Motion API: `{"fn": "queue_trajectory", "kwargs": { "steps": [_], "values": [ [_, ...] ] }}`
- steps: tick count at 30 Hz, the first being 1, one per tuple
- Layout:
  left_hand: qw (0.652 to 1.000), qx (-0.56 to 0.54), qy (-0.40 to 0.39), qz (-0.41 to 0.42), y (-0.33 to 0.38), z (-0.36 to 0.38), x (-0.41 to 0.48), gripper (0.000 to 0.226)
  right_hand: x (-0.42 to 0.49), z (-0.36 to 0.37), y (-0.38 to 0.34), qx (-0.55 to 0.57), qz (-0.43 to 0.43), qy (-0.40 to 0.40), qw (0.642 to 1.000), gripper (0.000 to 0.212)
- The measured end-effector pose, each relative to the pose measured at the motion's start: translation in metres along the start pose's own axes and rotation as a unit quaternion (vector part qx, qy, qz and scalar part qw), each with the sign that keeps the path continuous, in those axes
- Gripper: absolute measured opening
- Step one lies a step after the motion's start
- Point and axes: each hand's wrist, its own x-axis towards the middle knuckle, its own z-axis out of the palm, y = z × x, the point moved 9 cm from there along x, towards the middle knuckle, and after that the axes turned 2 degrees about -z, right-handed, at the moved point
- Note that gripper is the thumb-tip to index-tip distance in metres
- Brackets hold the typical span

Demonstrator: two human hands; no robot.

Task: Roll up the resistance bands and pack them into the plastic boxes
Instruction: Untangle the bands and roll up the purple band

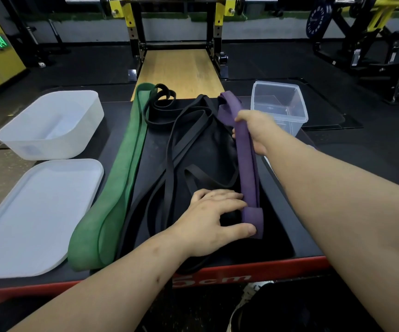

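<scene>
both hands hold the purple band (246,164): left hand (214,220) pinching its folded end, right hand (257,130) gripping midway.

Two plastic boxes: one frosted box (57,147), one clear box (277,113). One flat lid (40,212). One green band (131,164), one purple band (246,164), black bands (160,125) too tangled to count.

Both arms are bare up to the frame's lower edge. The left forearm (112,283) has a few small dark spots on its upper side, and the right forearm (332,200) is unmarked. The left hand (208,221) and right hand (257,130) are bare, with short nails on the fingers (227,200). Lower down is a dark shoe with white speckled mesh and a white sole (248,293).
</scene>
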Motion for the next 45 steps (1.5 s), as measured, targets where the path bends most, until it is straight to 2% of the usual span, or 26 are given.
{"fn": "queue_trajectory", "kwargs": {
  "steps": [1, 5, 7, 9, 10, 12, 15, 17, 21, 27, 29, 34, 38, 41, 45],
  "values": [
    [1.000, 0.001, 0.000, -0.001, 0.000, 0.000, 0.000, 0.057, 0.000, 0.001, 0.001, -0.032, 0.002, -0.002, 0.999, 0.012],
    [1.000, 0.003, -0.002, 0.004, 0.001, 0.000, 0.000, 0.055, 0.029, -0.007, 0.011, -0.121, 0.039, 0.000, 0.992, 0.045],
    [1.000, 0.006, -0.002, 0.007, 0.002, 0.000, 0.000, 0.054, 0.021, -0.004, 0.004, -0.104, 0.041, 0.009, 0.994, 0.045],
    [1.000, 0.006, -0.004, 0.005, 0.002, 0.000, 0.000, 0.053, 0.007, -0.001, -0.005, -0.057, 0.047, 0.014, 0.997, 0.021],
    [1.000, 0.007, -0.005, 0.005, 0.002, 0.000, 0.000, 0.053, 0.004, 0.001, -0.006, -0.037, 0.054, 0.007, 0.998, 0.016],
    [1.000, 0.003, -0.005, 0.004, 0.001, -0.001, 0.000, 0.053, 0.008, 0.000, -0.009, -0.019, 0.039, 0.012, 0.999, 0.025],
    [1.000, -0.007, -0.007, -0.005, -0.001, 0.000, 0.000, 0.056, 0.015, -0.008, -0.013, 0.007, -0.036, 0.061, 0.997, 0.049],
    [1.000, -0.007, -0.006, -0.006, -0.002, 0.000, 0.000, 0.058, 0.012, -0.010, -0.003, -0.065, -0.066, 0.073, 0.993, 0.053],
    [1.000, -0.008, -0.002, -0.004, -0.002, 0.001, 0.000, 0.059, 0.008, -0.017, 0.014, -0.191, -0.058, 0.059, 0.978, 0.051],
    [1.000, 0.001, 0.002, -0.004, -0.003, 0.001, 0.001, 0.058, -0.037, -0.036, 0.010, -0.299, -0.061, 0.033, 0.952, 0.065],
    [1.000, 0.002, 0.003, -0.001, -0.003, 0.001, 0.001, 0.058, -0.064, -0.048, 0.015, -0.348, -0.065, 0.037, 0.934, 0.058],
    [1.000, 0.002, -0.004, 0.001, -0.001, 0.003, 0.001, 0.058, -0.140, -0.063, 0.045, -0.368, -0.054, -0.004, 0.928, 0.039],
    [1.000, 0.010, -0.008, -0.007, 0.003, 0.000, 0.001, 0.059, -0.199, -0.060, 0.057, -0.381, -0.106, -0.041, 0.918, 0.029],
    [0.999, 0.019, -0.013, -0.022, 0.007, -0.003, 0.000, 0.059, -0.226, -0.058, 0.058, -0.372, -0.129, -0.076, 0.916, 0.042],
    [0.998, 0.035, -0.036, -0.034, 0.016, 0.000, -0.002, 0.061, -0.233, -0.057, 0.065, -0.400, -0.132, -0.111, 0.900, 0.075]
  ]
}}
